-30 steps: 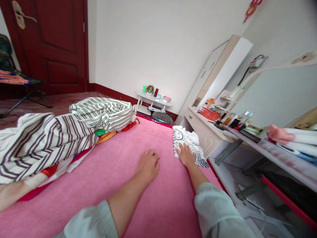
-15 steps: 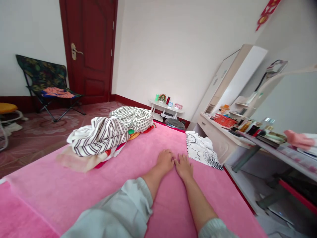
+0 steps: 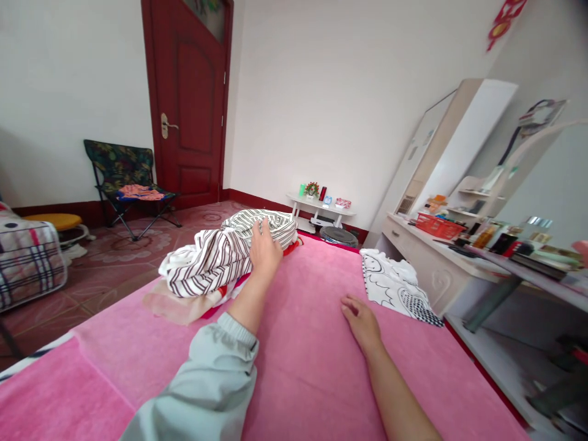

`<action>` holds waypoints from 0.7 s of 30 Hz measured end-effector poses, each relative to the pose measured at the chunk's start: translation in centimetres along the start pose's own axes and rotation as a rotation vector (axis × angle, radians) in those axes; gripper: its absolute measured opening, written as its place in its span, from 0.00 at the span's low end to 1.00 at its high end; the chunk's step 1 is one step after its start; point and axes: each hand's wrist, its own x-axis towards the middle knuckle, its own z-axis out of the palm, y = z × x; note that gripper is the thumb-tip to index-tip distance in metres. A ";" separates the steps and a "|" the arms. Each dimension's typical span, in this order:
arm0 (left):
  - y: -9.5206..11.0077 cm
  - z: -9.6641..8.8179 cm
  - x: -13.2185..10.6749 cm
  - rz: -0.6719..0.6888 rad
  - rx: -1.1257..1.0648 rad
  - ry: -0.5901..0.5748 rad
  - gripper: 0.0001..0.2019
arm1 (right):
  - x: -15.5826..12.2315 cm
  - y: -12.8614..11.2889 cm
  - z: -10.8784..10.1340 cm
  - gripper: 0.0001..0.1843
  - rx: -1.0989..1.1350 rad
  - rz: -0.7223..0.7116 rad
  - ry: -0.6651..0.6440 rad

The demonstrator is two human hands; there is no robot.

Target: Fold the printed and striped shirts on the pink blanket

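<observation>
My left hand (image 3: pixel 266 250) is over the right side of a heap of striped clothes (image 3: pixel 209 260), white with dark stripes, lying crumpled on the pink bed cover (image 3: pixel 305 343). Its fingers stretch out and are apart; no cloth shows in its grip. Beneath the heap, sheer beige fabric (image 3: pixel 177 301) and bits of red cloth stick out. My right hand (image 3: pixel 362 321) hovers at or just above the cover, fingers loosely bent, thumb apart, nothing in it. To its right lies a folded white garment (image 3: pixel 390 285) with black line drawings and a checked edge.
A dressing table (image 3: pixel 427 251) with a red basket (image 3: pixel 438 225) and several bottles stands along the right. Beyond the bed is a low white shelf (image 3: pixel 316 205). A camouflage folding chair (image 3: pixel 122 165), a yellow stool (image 3: pixel 52 222) and a plaid bag (image 3: pixel 32 263) are on the left.
My hands, side by side on the cover before, have parted. The left has moved forward and left to the striped clothes; the right has lifted slightly. The view has turned left.
</observation>
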 end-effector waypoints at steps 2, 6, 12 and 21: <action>-0.8 0.6 0.0 -0.021 0.027 -0.062 0.34 | 0.1 0.1 0.1 0.17 -0.006 -0.009 0.000; -1.9 2.4 -0.5 -0.061 0.088 -0.156 0.33 | 0.2 0.7 0.3 0.18 -0.002 -0.058 -0.006; -2.9 2.9 -0.7 -0.112 0.135 -0.347 0.22 | 0.2 1.1 0.4 0.18 0.036 -0.074 -0.001; 6.3 1.3 -4.7 0.370 -0.192 -0.608 0.05 | -1.1 -5.2 -1.6 0.30 1.009 0.192 -0.111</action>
